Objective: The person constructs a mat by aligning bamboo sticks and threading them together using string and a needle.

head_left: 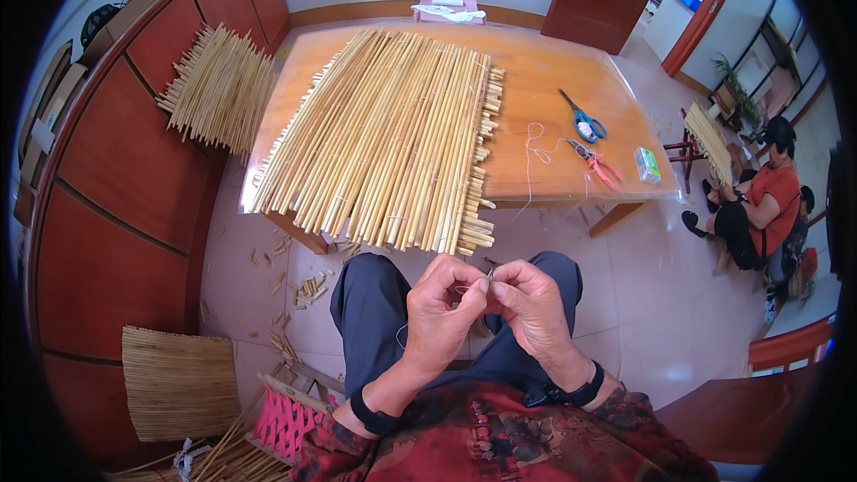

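Head view: we have the stick mat (384, 143) on the wooden table (546, 80); nearer, our left hand (439, 303) pinches thin thread (399, 336), our right hand (534, 303) closes fingertips on something too small to tell; scissors (579, 112) and pliers (606, 172) lie rightward.

Hands (439, 311) meeting over dark-trousered knees (370, 290), a fine thread (401, 336) pinched between them, a mat of slender sticks (375, 143) spread across the wooden table (527, 71) beyond, blue-handled scissors (589, 123) and red-handled pliers (605, 171) to its right, a co-worker in red (775, 201) seated far right
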`<move>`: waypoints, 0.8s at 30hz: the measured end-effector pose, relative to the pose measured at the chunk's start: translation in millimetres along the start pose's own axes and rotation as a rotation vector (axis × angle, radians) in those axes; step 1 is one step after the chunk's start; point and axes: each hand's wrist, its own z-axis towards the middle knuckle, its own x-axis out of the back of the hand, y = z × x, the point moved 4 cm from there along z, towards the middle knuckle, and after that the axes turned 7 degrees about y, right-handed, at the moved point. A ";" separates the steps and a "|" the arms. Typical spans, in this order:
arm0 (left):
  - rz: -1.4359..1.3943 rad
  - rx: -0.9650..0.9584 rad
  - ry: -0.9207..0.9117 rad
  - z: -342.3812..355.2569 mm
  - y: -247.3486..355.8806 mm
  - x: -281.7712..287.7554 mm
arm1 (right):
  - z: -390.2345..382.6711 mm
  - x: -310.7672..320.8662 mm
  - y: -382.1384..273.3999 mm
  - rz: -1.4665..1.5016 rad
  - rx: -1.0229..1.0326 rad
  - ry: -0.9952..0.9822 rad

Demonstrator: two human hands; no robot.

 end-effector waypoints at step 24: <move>-0.021 0.033 -0.005 0.0 -4.0 0.3 | 1.1 0.6 -0.1 -0.014 -0.012 -0.016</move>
